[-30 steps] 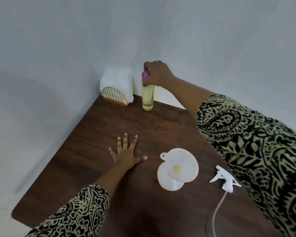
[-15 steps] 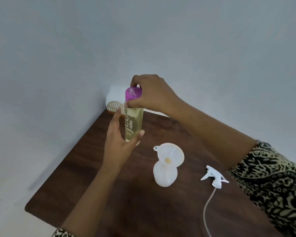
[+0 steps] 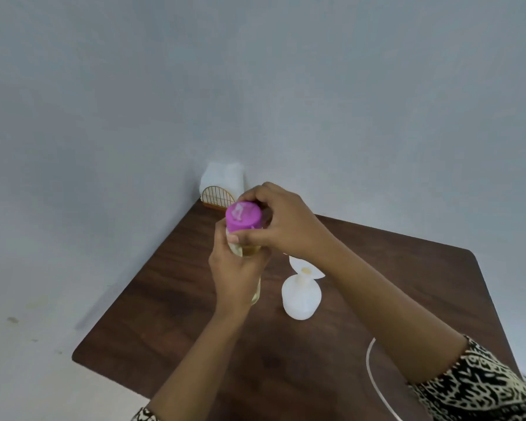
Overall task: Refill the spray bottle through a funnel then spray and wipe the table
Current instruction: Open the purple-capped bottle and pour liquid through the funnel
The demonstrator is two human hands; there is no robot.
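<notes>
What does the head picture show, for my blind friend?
Two hands hold a yellow bottle over a brown table: left hand grips its body, right hand its purple cap. A funnel sits in a white spray bottle nearby.

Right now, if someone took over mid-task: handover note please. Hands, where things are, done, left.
Left hand grips the yellow refill bottle.
Right hand grips its purple cap; the cap is on.
Spray bottle stands open on the table, funnel in its neck.
Sprayer tube lies to the right; its head is hidden by the arm.
Napkins are at the far corner.
Done: funnel set.
Left: uncap, pour, refit sprayer, spray, wipe.
</notes>
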